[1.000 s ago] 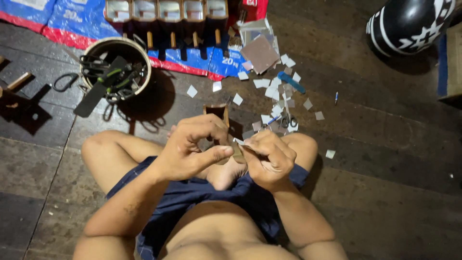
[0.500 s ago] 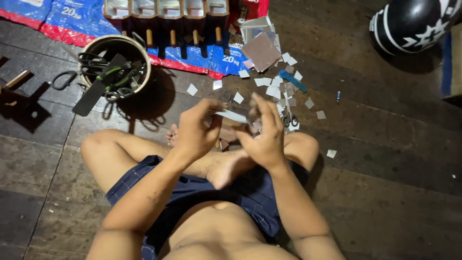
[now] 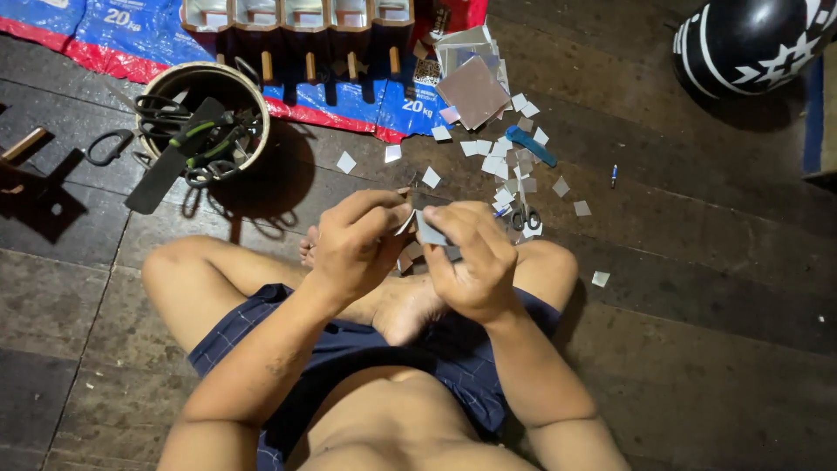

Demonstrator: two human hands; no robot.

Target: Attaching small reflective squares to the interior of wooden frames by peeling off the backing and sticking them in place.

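Observation:
I sit cross-legged on a dark wooden floor. My left hand (image 3: 357, 244) and my right hand (image 3: 471, 257) meet over my feet. Between them is a small flat grey piece (image 3: 429, 232), a cut square of mirror or sheet, pinched by the fingers of both hands. A thin pale sliver sticks out by my left fingertips. Several similar small square pieces (image 3: 497, 161) lie scattered on the floor just beyond my hands, with small scissors (image 3: 523, 215) among them.
A round bucket (image 3: 205, 113) full of pliers and cutters stands at the upper left. A blue and red sack (image 3: 131, 35) lies under a wooden rack (image 3: 296, 22). Larger sheets (image 3: 475, 87) lie stacked near it. A black helmet (image 3: 750, 44) sits top right.
My hands rose toward the scattered squares half a second ago, then came back down over my feet. The grey piece stays between my fingers.

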